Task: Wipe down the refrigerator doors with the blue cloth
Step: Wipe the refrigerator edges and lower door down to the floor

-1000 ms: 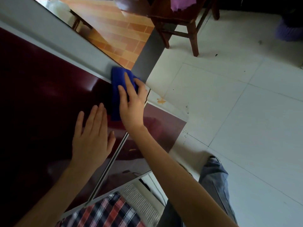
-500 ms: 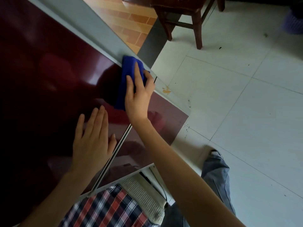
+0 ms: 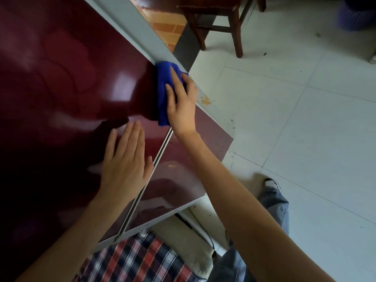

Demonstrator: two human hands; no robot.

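we compared this moment with the two earlier views. the right hand [image 3: 181, 104] kept the blue cloth [image 3: 161, 88] at the same place: the outer edge of the larger door [image 3: 71, 78], just above the seam [image 3: 160, 155] between the doors. any movement along that edge was slight; most of the apparent change was a shift of the camera. we judged that this edge strip was being worked and that the smaller door [image 3: 183, 169] was probably not yet finished, since a yellowish spot showed on it.

the right fingers [image 3: 174, 75] lay apart and fairly straight, pressing the cloth to the door. the left hand [image 3: 126, 159] stayed flat on the larger door, fingers together, holding nothing.

count: two doors, one cloth, two hands, one chair [image 3: 215, 23], one shoe [image 3: 271, 184] on the floor [image 3: 295, 119].
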